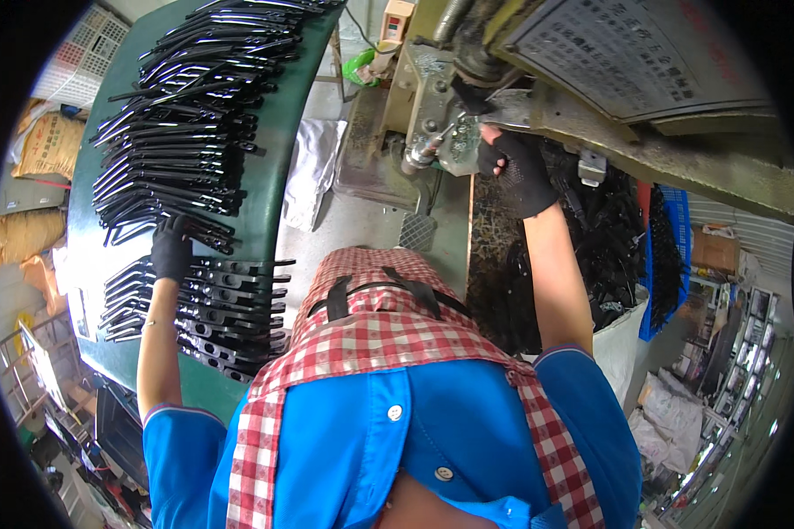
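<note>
Black metal strips (194, 132) lie stacked on the green table (278, 150), left hand (171, 249) grasping one, right hand (513, 163) clenched at the press machine (468, 97).

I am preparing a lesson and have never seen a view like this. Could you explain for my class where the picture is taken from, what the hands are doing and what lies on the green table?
The single picture comes from a camera on the person's head, looking down over a blue shirt and red checked apron. The left hand, in a black glove, rests on long black metal strips stacked in rows on the curved green table. The right hand, also gloved, reaches up against a grey metal machine; whether its grip holds anything is unclear. A heap of black parts lies to the right.
</note>
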The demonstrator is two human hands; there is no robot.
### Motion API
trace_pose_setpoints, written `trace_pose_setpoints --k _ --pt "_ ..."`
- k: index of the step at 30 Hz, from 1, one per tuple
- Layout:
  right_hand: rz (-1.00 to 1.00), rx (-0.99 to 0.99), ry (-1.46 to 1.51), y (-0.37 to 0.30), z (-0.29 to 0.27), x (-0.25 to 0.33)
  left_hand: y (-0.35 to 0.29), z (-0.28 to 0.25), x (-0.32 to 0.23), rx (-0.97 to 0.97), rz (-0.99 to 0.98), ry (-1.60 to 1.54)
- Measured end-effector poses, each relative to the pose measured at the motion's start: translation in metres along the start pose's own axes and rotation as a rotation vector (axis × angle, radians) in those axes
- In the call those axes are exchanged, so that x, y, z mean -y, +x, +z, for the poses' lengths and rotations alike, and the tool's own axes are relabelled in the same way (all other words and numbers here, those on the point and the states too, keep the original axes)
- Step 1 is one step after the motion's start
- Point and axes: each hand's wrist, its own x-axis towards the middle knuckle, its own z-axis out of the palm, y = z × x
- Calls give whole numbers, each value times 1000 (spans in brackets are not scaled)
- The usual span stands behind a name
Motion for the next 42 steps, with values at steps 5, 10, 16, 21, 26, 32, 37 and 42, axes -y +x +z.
trace_pose_setpoints --k 5,10,16,21,26,32,37,42 --pt "-273 -454 -1210 20 -109 -35 7 -15 3 -22 26 35" --pt "143 -649 -1791 -8 -255 -105 36 -44 -4 -137 157 -39" --pt "-224 -719 -884 -32 -227 -86 74 -104 -122 -37 366 -340" --pt "-436 -246 230 -69 -47 -11 97 -122 -233 8 631 -538" --pt "-343 -155 329 -84 11 -2 115 -126 -264 129 651 -561" --pt "-349 -278 -7 -87 31 -4 118 -135 -265 185 712 -488" --pt "-204 -274 361 -87 54 -17 114 -135 -269 49 722 -375" --pt "-237 -214 252 -87 65 -18 123 -137 -264 203 727 -440"
